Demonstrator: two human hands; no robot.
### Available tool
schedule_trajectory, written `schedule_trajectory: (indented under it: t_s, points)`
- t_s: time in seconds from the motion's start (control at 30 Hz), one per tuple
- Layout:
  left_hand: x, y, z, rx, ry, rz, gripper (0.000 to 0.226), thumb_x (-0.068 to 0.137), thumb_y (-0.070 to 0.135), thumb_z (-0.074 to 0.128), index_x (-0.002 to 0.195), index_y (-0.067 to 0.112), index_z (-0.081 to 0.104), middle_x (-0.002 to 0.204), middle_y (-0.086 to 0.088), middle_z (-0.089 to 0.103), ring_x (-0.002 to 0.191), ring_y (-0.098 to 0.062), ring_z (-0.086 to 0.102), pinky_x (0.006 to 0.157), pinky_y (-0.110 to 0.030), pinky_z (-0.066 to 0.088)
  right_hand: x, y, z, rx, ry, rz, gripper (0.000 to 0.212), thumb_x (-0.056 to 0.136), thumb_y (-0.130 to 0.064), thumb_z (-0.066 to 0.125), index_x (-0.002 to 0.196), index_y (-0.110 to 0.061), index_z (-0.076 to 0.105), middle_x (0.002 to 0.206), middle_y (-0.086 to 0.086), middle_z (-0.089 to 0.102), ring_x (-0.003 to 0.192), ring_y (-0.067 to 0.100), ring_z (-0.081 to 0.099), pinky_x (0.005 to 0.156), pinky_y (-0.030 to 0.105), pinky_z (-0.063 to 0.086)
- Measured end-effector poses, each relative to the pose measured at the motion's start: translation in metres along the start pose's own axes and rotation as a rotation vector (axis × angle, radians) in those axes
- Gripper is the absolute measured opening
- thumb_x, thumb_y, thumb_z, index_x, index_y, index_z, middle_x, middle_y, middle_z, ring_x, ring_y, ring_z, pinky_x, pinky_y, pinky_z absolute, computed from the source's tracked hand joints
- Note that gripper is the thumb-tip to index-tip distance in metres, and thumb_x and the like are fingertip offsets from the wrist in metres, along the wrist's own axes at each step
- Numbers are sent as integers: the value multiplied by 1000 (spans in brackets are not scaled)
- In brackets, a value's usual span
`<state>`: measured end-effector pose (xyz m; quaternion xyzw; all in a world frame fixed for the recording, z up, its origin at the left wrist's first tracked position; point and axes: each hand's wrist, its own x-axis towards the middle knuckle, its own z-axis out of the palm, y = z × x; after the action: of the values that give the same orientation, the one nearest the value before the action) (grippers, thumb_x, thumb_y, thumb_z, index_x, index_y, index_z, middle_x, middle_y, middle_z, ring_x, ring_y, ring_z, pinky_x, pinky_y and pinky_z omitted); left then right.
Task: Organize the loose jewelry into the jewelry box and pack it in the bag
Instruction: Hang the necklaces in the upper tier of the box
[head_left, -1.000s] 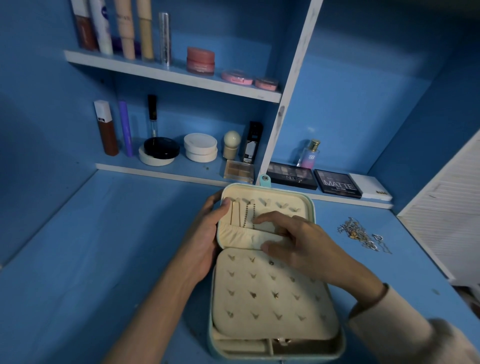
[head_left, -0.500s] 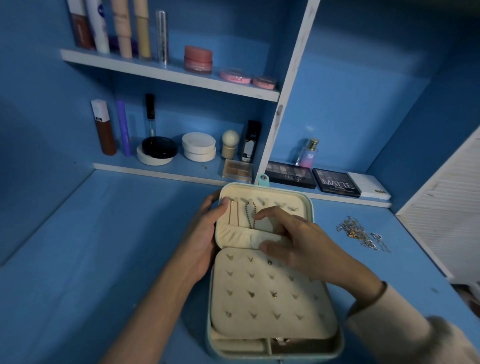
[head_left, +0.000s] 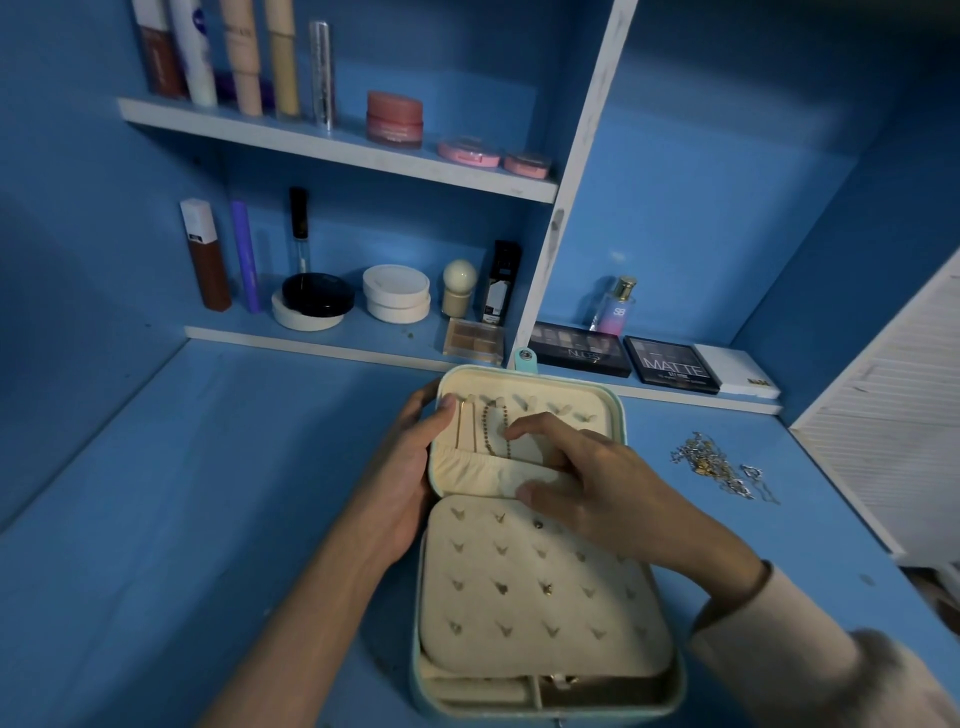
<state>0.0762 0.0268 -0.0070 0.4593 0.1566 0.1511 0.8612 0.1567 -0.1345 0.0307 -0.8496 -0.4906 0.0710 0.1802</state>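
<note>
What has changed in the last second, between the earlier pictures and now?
Very little. The right hand stays in the lid of the jewelry box, its fingers at the beaded chain. The left hand still holds the lid's left edge. The loose jewelry on the desk has not moved.

Walls: painted blue (head_left: 691, 171) on all sides, forming a built-in alcove.
Desk: blue surface (head_left: 171, 493), scuffed in places, running back to the alcove's rear edge.
Upper shelf: white-edged board (head_left: 332, 148) in the left bay, carrying bottles, tubes and pink jars.
Lower shelf: low ledge (head_left: 322, 345) along the desk's back edge, holding compacts, tubes and palettes.
Divider: white upright panel (head_left: 576, 171), paint worn, splitting the alcove into two bays.
Right edge: white louvred panel (head_left: 898, 415) leaning beside the desk.
Light: dim, cool, with darker shadow in the left corner.
</note>
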Motion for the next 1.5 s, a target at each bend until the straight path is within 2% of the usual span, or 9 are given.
schedule_trajectory:
  t_s: [0.17,0.3,0.4,0.5,0.7,0.9,1.07,1.4,1.5]
  points:
    - [1,-1,0,-3,-4,3,29,95,22,50,123,22,55,104,-4,72,87,-16,70,63,-29,56,3,-4,-4,-87,-46,-35,53,93,-35,51,138,-52,27,76,-22,36,80,2,37,74,25,33]
    - [1,-1,-1,-13,-7,-3,29,96,22,49,124,22,55,101,-3,73,85,-16,70,62,-29,56,3,-5,-3,-91,-55,-46,45,94,-34,51,134,-49,39,84,-38,36,90,-3,33,79,23,32]
    - [1,-1,-1,-20,-4,0,27,96,22,49,121,23,56,98,-2,74,82,-14,71,59,-27,56,3,-4,-2,-88,-58,-63,44,94,-34,50,132,-51,37,92,-28,48,86,-1,38,81,28,38]
    - [1,-1,-1,-18,-1,3,26,95,22,50,120,23,56,98,-2,74,82,-15,71,57,-27,56,3,-3,-3,-100,-58,-77,53,95,-35,48,137,-56,25,75,-20,39,75,-6,38,68,20,32]
    - [1,-1,-1,-11,2,-5,28,96,22,49,123,21,55,97,-4,74,80,-14,71,57,-27,56,4,-5,-4,-105,-51,-110,46,95,-32,49,135,-50,37,92,-44,35,81,-6,37,70,10,31]
    - [1,-1,0,-11,10,-1,30,95,21,49,124,20,55,96,-3,74,78,-14,71,55,-26,55,0,-1,0,-86,-33,-108,49,95,-35,49,136,-51,28,77,-20,42,77,-5,40,67,17,33]
    - [1,0,0,-2,17,-3,29,96,21,48,124,20,54,95,-4,73,79,-14,70,57,-26,56,-1,5,4,-32,79,-29,25,89,-35,58,108,-37,41,81,-13,46,74,5,44,69,30,37]
    - [3,-2,-1,-16,7,-8,26,95,23,50,120,24,56,95,0,74,79,-12,71,57,-26,56,-5,35,-25,248,524,129,18,84,2,59,76,-14,56,69,-7,57,57,12,47,51,13,37]
    - [3,-3,-1,-21,13,-8,27,95,22,50,120,22,56,95,-1,74,80,-13,71,58,-27,57,-3,65,-30,172,435,288,24,84,-2,61,75,-23,57,73,-9,59,62,10,51,57,9,38]
